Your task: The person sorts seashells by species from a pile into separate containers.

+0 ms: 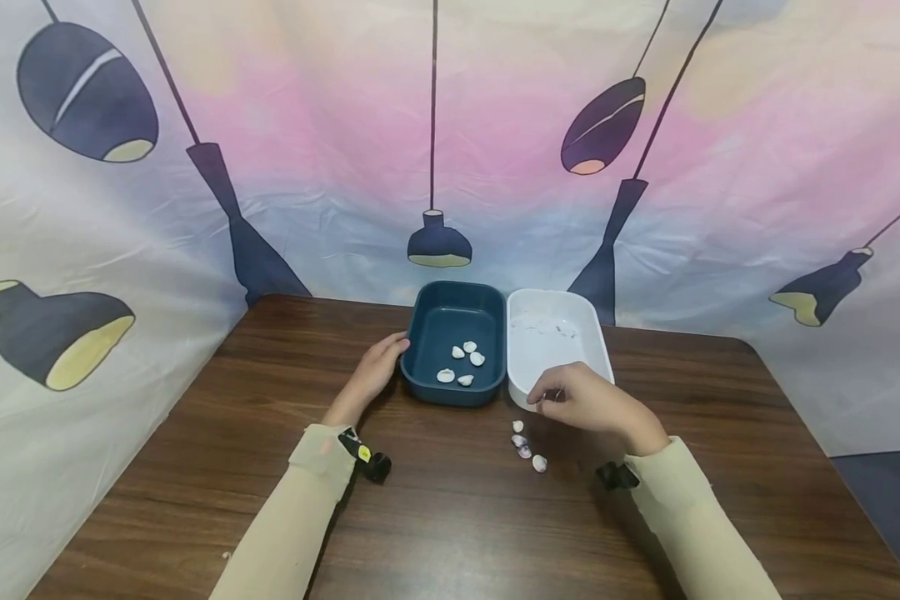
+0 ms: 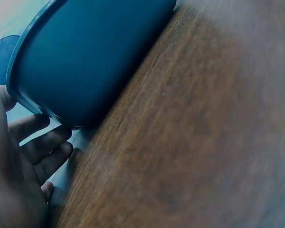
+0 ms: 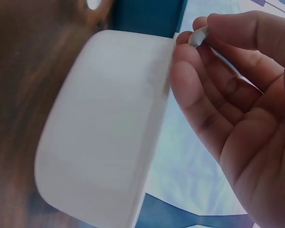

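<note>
In the head view, my left hand [image 1: 371, 372] rests against the left side of a dark teal tray [image 1: 501, 350]. Its fingers [image 2: 47, 145] lie loosely extended by the tray's outer wall in the left wrist view. Several white seashells [image 1: 446, 376] lie inside the teal tray. My right hand [image 1: 588, 398] is above the near edge of a white tray [image 1: 558, 360]. Between thumb and fingertips it pinches a small seashell [image 3: 198, 36], clear in the right wrist view. Below the white tray, several more seashells [image 1: 540, 463] lie on the wooden table.
The two trays stand side by side near the back of the brown wooden table [image 1: 435, 508]. Small dark specks lie on the white tray's floor. Behind the table hangs a cloth backdrop [image 1: 345, 125] printed with lamps.
</note>
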A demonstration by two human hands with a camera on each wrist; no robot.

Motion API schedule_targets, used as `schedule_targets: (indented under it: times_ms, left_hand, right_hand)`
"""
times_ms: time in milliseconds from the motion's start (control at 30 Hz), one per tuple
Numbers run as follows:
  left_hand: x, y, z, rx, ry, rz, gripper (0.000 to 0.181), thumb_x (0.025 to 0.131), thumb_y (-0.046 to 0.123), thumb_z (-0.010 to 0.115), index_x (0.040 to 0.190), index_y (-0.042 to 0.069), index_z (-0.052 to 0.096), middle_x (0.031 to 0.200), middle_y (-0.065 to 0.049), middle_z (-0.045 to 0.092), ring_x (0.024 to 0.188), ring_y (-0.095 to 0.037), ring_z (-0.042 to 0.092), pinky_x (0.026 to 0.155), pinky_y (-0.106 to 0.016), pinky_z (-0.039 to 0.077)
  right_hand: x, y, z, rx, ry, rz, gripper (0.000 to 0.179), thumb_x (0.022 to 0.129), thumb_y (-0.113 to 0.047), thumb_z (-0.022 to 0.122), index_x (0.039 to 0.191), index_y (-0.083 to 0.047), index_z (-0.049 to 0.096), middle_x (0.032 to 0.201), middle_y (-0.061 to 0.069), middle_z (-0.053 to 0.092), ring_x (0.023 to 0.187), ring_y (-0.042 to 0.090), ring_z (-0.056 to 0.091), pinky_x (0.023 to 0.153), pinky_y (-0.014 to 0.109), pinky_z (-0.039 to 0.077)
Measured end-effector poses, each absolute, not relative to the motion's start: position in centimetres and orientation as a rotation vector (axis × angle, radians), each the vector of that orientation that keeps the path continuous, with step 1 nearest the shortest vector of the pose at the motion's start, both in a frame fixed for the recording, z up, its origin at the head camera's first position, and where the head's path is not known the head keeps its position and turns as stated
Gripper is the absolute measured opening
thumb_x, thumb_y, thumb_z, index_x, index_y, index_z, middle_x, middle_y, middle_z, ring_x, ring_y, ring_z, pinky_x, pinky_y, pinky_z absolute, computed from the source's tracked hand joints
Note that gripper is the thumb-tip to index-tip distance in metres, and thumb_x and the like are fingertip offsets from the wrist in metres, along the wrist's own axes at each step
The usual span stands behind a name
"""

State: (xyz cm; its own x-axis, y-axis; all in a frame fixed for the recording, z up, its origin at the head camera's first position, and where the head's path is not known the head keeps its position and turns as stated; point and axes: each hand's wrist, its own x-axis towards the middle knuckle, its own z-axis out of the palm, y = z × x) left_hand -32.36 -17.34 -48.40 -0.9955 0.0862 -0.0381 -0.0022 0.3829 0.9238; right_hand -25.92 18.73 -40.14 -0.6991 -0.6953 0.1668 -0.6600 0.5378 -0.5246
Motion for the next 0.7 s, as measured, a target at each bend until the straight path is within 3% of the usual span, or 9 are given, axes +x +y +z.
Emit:
schedule_targets:
  times_ms: [267, 700]
  left_hand:
    - [-32.4, -17.3, -48.5, 0.072, 2.540, 1.695, 0.061, 0.112, 0.041, 0.042, 0.161, 0.004, 0.043, 0.165, -0.018, 0.041, 0.155, -0.037, 0.032, 0.125, -0.058, 0.025]
    - [-32.5, -17.4, -48.5, 0.083, 2.554, 1.693, 0.061, 0.112, 0.040, 0.042, 0.161, 0.004, 0.043, 0.165, -0.019, 0.041, 0.154, -0.038, 0.033, 0.125, -0.058, 0.025]
  right_hand:
    - [-27.2, 18.9, -39.4, -1.158, 2.770, -0.813, 0.016, 0.087, 0.006, 0.069, 0.094, -0.002, 0.081, 0.092, 0.002, 0.077, 0.080, 0.011, 0.063, 0.072, 0.031, 0.055]
    - [-30.4, 18.3, -40.2, -1.035, 2.839, -0.702, 0.015, 0.087, 0.005, 0.069, 0.096, 0.003, 0.081, 0.094, 0.010, 0.079, 0.081, 0.018, 0.066, 0.078, 0.039, 0.055]
